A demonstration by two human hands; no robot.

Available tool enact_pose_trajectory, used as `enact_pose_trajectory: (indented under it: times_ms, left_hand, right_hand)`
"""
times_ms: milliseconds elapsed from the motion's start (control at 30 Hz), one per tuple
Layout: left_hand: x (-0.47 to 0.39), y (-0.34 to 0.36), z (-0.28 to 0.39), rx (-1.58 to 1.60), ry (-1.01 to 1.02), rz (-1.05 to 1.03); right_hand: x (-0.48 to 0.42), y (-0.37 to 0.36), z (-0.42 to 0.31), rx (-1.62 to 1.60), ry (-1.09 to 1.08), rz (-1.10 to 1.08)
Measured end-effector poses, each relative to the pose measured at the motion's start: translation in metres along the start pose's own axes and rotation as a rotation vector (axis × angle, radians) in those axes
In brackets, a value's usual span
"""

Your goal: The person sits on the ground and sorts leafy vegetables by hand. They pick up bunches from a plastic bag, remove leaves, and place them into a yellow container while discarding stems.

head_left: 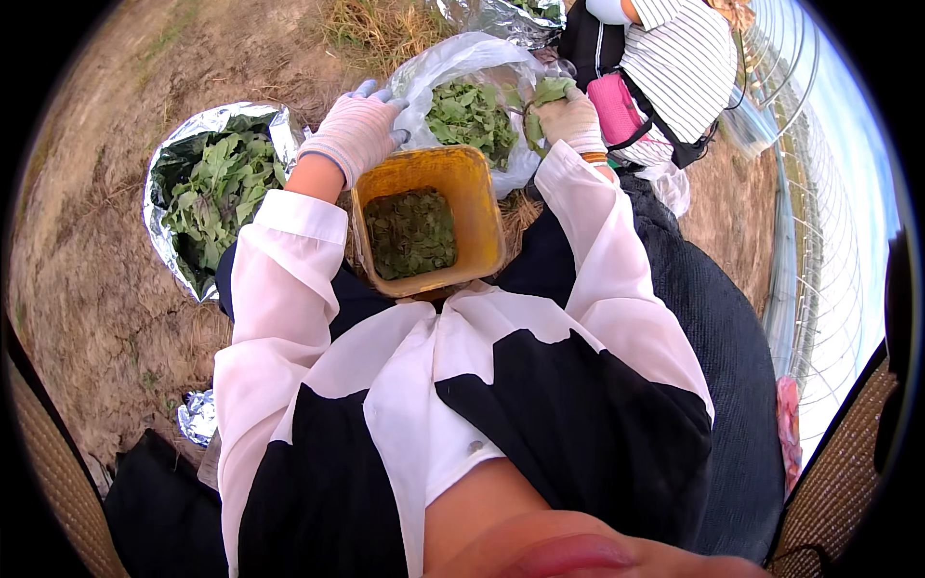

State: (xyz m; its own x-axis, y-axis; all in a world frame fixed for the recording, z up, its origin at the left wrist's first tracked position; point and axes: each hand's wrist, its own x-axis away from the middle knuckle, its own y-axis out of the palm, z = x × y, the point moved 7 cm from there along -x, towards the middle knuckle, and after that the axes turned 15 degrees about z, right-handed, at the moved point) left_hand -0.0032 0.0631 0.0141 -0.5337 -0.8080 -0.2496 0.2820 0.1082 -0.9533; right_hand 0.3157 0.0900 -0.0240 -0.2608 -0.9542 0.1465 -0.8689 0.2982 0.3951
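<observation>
My left hand (357, 133), in a striped knit glove with grey fingertips, is at the left rim of a clear plastic bag (470, 54). Its fingers are spread, and nothing shows between them. Cut leafy greens (473, 119) fill the bag. On the bag's right side my right hand (571, 119), also gloved, grips a leafy sprig (548, 92); its fingertips are partly hidden by the leaves. Closer to my body, a worn yellow square bucket (473, 217) stands upright between my legs, with small dark green leaves (412, 235) at its bottom.
To the left, a foil-lined bag (155, 209) holds larger leaf stems (220, 191). Another foil bag (491, 22) lies beyond. A co-worker in a striped garment (679, 65) is close at the upper right. Crumpled foil (196, 417) rests on the bare soil (108, 289); hoop-frame tunnels (824, 303) line the right.
</observation>
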Motion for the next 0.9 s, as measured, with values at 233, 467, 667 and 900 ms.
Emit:
enact_pose_trajectory:
  times_ms: [233, 467, 667, 900]
  left_hand:
    - [-0.001, -0.030, 0.041, 0.198, 0.144, 0.291]
    - [0.012, -0.089, 0.060, 0.551, 0.429, 0.734]
    - [0.009, -0.056, 0.067, 0.888, 0.168, 0.101]
    - [0.010, -0.069, 0.043, 1.084, -0.015, 0.234]
  right_hand:
    - [0.088, 0.080, -0.014, -0.768, 0.467, -0.187]
    - [0.146, 0.106, -0.020, 0.232, -0.305, -0.067]
    - [0.146, 0.085, -0.004, 0.099, -0.405, -0.146]
    - [0.125, 0.068, 0.017, -0.613, 0.307, -0.019]
